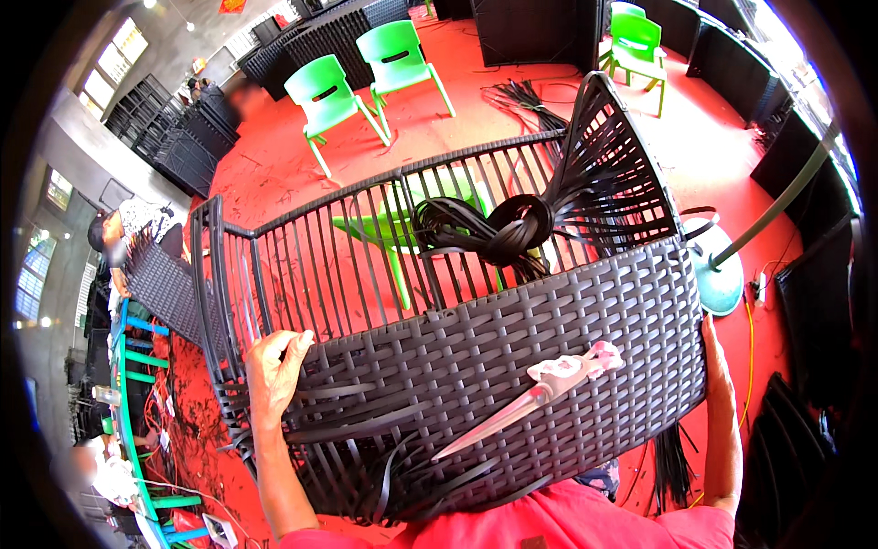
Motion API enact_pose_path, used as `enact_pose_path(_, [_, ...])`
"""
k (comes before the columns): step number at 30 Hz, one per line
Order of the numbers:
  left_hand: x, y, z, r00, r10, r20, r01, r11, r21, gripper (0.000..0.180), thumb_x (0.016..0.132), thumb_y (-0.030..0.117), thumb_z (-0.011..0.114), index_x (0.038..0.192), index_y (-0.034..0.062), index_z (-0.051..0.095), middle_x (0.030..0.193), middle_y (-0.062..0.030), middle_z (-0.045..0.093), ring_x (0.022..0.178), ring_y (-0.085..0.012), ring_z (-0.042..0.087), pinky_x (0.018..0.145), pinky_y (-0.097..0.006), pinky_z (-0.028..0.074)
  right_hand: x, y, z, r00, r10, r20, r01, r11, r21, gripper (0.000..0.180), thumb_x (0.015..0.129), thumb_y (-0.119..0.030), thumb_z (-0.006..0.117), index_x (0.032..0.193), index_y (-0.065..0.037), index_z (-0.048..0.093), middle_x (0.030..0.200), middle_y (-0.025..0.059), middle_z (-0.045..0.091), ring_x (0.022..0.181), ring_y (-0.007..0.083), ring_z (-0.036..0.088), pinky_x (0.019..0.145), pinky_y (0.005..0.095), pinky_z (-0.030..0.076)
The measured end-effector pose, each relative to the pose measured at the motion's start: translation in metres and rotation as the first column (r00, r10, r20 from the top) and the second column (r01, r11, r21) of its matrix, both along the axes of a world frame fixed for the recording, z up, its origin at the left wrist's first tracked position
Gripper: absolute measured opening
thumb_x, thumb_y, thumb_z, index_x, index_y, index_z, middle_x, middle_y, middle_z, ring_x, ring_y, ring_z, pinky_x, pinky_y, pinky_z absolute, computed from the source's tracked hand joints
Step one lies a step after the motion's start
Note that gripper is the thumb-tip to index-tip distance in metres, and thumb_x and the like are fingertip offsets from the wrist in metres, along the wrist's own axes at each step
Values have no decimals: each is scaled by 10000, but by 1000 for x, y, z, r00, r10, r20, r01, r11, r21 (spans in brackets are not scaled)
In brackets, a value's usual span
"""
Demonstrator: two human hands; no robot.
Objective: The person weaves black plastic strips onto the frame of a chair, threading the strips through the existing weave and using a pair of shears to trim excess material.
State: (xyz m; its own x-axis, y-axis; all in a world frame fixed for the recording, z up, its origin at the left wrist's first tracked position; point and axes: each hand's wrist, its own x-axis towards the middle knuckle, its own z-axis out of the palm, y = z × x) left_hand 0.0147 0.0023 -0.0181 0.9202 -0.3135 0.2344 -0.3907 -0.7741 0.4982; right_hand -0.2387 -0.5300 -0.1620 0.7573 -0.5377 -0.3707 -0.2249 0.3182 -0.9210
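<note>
In front of me lies a dark furniture frame with a woven black strip panel [494, 357]; its far part shows bare parallel bars. My left hand [274, 371] is closed at the panel's left end, fingers curled at the front rail. My right hand [713, 340] lies along the right side of the frame, its fingers mostly hidden. A pair of scissors [535, 398] with wrapped pink handles rests on the weave, blades pointing lower left. A knotted bundle of black strips [512, 229] sits on the bars and fans into the right end. Loose strip ends hang at the lower left.
Two green chairs [325, 96] stand beyond the frame, and a further green chair [636, 46] is at the far right. A pole with a round pale green base [718, 274] stands close on the right. Other people work at the left beside a woven panel [174, 293].
</note>
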Motion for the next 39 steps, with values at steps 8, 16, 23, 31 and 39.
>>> enact_pose_path(8, [-6, 7, -3, 996, -85, 36, 90, 974, -208, 111, 885, 73, 633, 887, -31, 671, 811, -72, 654, 768, -125, 612, 676, -260, 462, 16, 57, 75, 967, 62, 249, 237, 156, -959, 269, 881, -166, 614, 1078, 15, 591, 1111, 178, 586, 1028, 310, 566, 920, 374, 429])
enact_pose_path(16, [-45, 66, 16, 926, 237, 294, -127, 928, -349, 114, 911, 87, 611, 902, -13, 666, 912, -24, 610, 767, -67, 499, 674, -219, 396, 52, 172, 95, 483, 855, -186, 20, -223, -975, 433, 666, -356, 749, 1045, -161, 671, 1044, 6, 593, 996, 224, 545, 899, 433, 405])
enact_pose_path(23, [-62, 89, -2, 823, 358, 440, -399, 917, 1, 121, 835, 95, 684, 871, -21, 686, 835, -100, 619, 773, -217, 608, 724, -317, 471, 65, 171, 108, 453, 865, -216, 13, -248, -969, 274, 637, -162, 657, 909, -131, 665, 1020, 24, 600, 926, 199, 564, 822, 368, 422])
enact_pose_path(31, [-55, 69, 8, 906, 87, 413, -144, 984, 109, 201, 740, 125, 742, 916, 55, 675, 976, -77, 616, 941, -247, 584, 890, -368, 411, 78, 182, 117, 408, 873, -266, -74, -259, -963, 249, 651, -198, 740, 876, -126, 661, 937, 20, 597, 859, 201, 562, 730, 361, 440])
enact_pose_path(39, [-44, 58, 23, 979, 120, -164, -195, 779, -596, 83, 832, 25, 687, 834, 36, 606, 732, 11, 595, 651, -68, 561, 631, -218, 453, 84, 186, 121, 346, 893, -289, -66, -284, -956, 249, 674, -237, 763, 874, -134, 654, 916, 16, 582, 834, 186, 547, 689, 332, 424])
